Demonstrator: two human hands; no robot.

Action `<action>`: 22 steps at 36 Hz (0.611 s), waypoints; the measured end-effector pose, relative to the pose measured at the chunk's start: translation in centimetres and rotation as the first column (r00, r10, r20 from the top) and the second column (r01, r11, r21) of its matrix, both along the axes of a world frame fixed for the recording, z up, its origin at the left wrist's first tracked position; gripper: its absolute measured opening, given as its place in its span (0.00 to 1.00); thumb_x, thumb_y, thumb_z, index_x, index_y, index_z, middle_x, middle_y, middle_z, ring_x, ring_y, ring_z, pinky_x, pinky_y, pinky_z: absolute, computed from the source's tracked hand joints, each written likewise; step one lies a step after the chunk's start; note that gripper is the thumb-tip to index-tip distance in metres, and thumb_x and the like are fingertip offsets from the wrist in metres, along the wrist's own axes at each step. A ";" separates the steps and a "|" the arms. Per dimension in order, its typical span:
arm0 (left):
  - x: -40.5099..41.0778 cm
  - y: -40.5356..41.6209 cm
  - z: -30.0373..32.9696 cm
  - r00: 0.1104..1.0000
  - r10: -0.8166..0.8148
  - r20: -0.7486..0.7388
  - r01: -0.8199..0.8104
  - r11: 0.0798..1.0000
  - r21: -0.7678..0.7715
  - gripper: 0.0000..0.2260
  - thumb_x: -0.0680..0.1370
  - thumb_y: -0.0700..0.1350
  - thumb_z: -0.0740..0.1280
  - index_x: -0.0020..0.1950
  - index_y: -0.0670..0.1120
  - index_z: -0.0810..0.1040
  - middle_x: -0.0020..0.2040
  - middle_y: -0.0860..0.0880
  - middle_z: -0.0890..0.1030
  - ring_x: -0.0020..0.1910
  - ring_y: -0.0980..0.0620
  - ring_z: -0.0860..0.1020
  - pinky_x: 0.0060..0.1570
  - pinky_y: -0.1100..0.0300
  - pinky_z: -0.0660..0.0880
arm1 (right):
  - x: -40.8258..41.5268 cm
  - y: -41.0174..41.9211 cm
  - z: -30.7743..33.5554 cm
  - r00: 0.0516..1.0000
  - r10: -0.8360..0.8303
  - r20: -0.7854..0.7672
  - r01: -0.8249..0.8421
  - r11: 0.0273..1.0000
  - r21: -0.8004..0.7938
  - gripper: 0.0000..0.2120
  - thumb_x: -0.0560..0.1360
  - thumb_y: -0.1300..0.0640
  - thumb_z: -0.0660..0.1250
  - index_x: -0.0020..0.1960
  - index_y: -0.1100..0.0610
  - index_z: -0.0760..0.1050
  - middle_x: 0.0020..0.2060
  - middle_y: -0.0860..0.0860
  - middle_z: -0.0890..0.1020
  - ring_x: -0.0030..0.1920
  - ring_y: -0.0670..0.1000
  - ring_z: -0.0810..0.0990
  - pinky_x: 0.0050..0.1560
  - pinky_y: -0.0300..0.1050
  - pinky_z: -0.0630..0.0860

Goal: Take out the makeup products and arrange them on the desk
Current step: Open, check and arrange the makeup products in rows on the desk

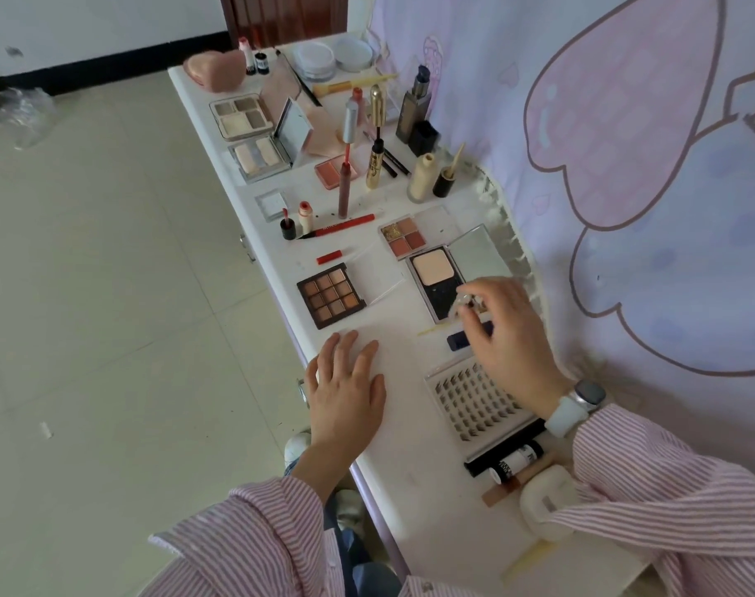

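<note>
2 hands over the white desk (pixel 410 424). Left hand (pixel 345 389) lies flat on bare desk near the front edge, fingers straight and spread, holding nothing. Right hand (pixel 507 333) is raised above the right side, fingertips curled and pinching a small clear shiny item (pixel 468 301), too blurred to name; white watch (pixel 576 407) on that wrist, both sleeves pink striped.

Just under the right hand: open powder compact (pixel 438 280) with mirror lid up, dark blue tube (pixel 464 338) lying flat beside it, lash tray (pixel 475 402) nearer the person. Behind the tray, toward the near end: black stick (pixel 502 443), black-and-white tube (pixel 515 461), white pouch (pixel 543 506) partly under the right sleeve.

Just beyond the left hand: 9-pan brown palette (pixel 332 295) open, small red tube (pixel 328 257) lying past it. 4-pan red palette (pixel 403 237) sits just beyond the compact.

Middle of desk: red pencil (pixel 339 225) lying flat, 2 small upright bottles (pixel 296 221) beside it, tall lip gloss (pixel 344 187) standing open with wand up, blush (pixel 337 170), gold mascara (pixel 375 157) upright, cream bottle (pixel 423 176), small black jar (pixel 444 181) with stick in it.

Far end: 2 pale open palettes (pixel 255 135), dark foundation bottle (pixel 414 107), brush (pixel 350 84), pink heart case (pixel 216 66), round powder jars (pixel 332 58).

Pastel cartoon cloth (pixel 625 165) hangs along the right of the desk; tiled floor (pixel 87 295) to the left
</note>
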State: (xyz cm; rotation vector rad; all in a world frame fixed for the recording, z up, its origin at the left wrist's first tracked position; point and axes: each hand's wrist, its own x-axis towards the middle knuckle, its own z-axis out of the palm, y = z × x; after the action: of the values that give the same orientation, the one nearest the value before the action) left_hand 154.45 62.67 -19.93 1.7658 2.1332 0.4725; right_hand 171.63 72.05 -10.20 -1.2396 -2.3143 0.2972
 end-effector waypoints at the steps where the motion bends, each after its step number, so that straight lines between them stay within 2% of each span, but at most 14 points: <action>1: 0.0 0.2 0.2 0.997 0.032 0.072 -0.032 0.999 0.003 0.16 0.74 0.47 0.64 0.61 0.46 0.76 0.63 0.44 0.75 0.66 0.41 0.67 0.63 0.44 0.64 | -0.2 -0.2 0.7 0.989 -0.055 -0.139 0.046 0.997 -0.069 0.08 0.75 0.58 0.60 0.51 0.60 0.72 0.44 0.54 0.77 0.43 0.49 0.73 0.46 0.36 0.70; 3: -0.1 0.6 1.4 0.968 0.083 0.237 -0.097 0.994 0.045 0.17 0.75 0.49 0.59 0.59 0.44 0.78 0.60 0.45 0.77 0.63 0.41 0.71 0.61 0.49 0.64 | -0.8 -0.5 2.2 0.896 -0.230 -0.380 0.135 0.956 -0.259 0.04 0.76 0.59 0.61 0.50 0.58 0.72 0.42 0.52 0.77 0.39 0.46 0.74 0.41 0.35 0.72; 5: -0.2 0.9 3.3 0.906 0.103 0.410 -0.140 0.988 0.060 0.17 0.78 0.50 0.59 0.63 0.44 0.74 0.59 0.48 0.75 0.61 0.47 0.72 0.58 0.58 0.66 | -1.3 -0.8 3.0 0.736 -0.432 -0.521 0.156 0.857 -0.491 0.03 0.77 0.62 0.61 0.48 0.56 0.71 0.38 0.50 0.77 0.36 0.43 0.76 0.40 0.35 0.75; 7: -0.2 0.9 5.1 0.848 0.071 0.525 -0.116 0.992 0.053 0.17 0.79 0.49 0.61 0.67 0.47 0.70 0.59 0.54 0.71 0.57 0.57 0.72 0.53 0.62 0.69 | -1.8 -1.0 3.0 0.608 -0.573 -0.550 0.084 0.735 -0.673 0.04 0.77 0.64 0.61 0.46 0.57 0.72 0.34 0.51 0.78 0.33 0.46 0.77 0.41 0.40 0.76; 10: -0.4 0.7 6.6 0.806 -0.043 0.591 -0.009 0.996 0.084 0.15 0.79 0.49 0.61 0.65 0.49 0.70 0.53 0.57 0.75 0.47 0.63 0.75 0.45 0.67 0.72 | -2.8 -1.9 2.2 0.539 -0.673 -0.506 -0.034 0.583 -0.812 0.03 0.76 0.65 0.62 0.45 0.59 0.72 0.30 0.52 0.80 0.33 0.51 0.78 0.39 0.46 0.76; 12: -0.3 0.5 6.9 0.789 -0.111 0.604 0.078 0.994 0.082 0.11 0.79 0.48 0.61 0.60 0.48 0.74 0.43 0.55 0.79 0.38 0.61 0.77 0.39 0.69 0.73 | -3.6 -2.6 1.7 0.553 -0.691 -0.464 -0.077 0.513 -0.855 0.03 0.76 0.65 0.62 0.45 0.59 0.72 0.28 0.52 0.79 0.31 0.52 0.76 0.34 0.42 0.73; 14: -0.3 0.4 6.7 0.811 -0.148 0.566 0.130 0.989 0.071 0.09 0.80 0.47 0.60 0.56 0.45 0.75 0.36 0.52 0.78 0.31 0.57 0.74 0.33 0.65 0.71 | -4.3 -3.3 1.2 0.641 -0.666 -0.383 -0.028 0.477 -0.878 0.03 0.76 0.62 0.62 0.44 0.58 0.73 0.26 0.51 0.75 0.26 0.47 0.71 0.28 0.37 0.67; 15: -0.3 0.3 6.5 0.833 -0.160 0.530 0.143 0.987 0.073 0.09 0.80 0.47 0.59 0.55 0.44 0.75 0.35 0.51 0.76 0.31 0.55 0.73 0.33 0.62 0.70 | -4.5 -3.6 0.9 0.700 -0.633 -0.331 0.027 0.486 -0.873 0.05 0.77 0.59 0.62 0.43 0.57 0.73 0.26 0.50 0.73 0.24 0.44 0.69 0.26 0.35 0.65; 17: -0.3 0.0 6.1 0.868 -0.190 0.459 0.156 0.981 0.112 0.09 0.80 0.46 0.60 0.55 0.44 0.75 0.39 0.53 0.74 0.35 0.53 0.72 0.35 0.60 0.70 | -4.7 -3.9 0.3 0.795 -0.558 -0.237 0.135 0.544 -0.828 0.09 0.76 0.54 0.62 0.41 0.57 0.74 0.27 0.48 0.70 0.26 0.42 0.67 0.30 0.34 0.64; 20: -0.5 -0.4 5.8 0.894 -0.211 0.395 0.173 0.976 0.131 0.09 0.80 0.48 0.58 0.53 0.44 0.75 0.40 0.55 0.71 0.35 0.54 0.71 0.34 0.62 0.68 | -4.8 -4.2 0.2 0.844 -0.507 -0.174 0.211 0.613 -0.762 0.11 0.76 0.52 0.62 0.43 0.58 0.76 0.27 0.45 0.72 0.27 0.40 0.69 0.32 0.31 0.65; 22: -0.7 -0.6 5.8 0.922 -0.182 0.342 0.160 0.983 0.090 0.12 0.80 0.53 0.56 0.46 0.47 0.73 0.34 0.56 0.70 0.32 0.54 0.70 0.30 0.62 0.64 | -4.8 -4.5 0.2 0.880 -0.441 -0.177 0.194 0.673 -0.714 0.11 0.77 0.53 0.61 0.45 0.59 0.76 0.29 0.45 0.72 0.28 0.38 0.71 0.32 0.29 0.66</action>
State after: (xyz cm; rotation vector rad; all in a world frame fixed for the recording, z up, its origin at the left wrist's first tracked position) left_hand 153.79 62.08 -14.09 1.7291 1.7214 0.7485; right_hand 166.79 67.53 -10.05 -1.7416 -1.6618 1.2180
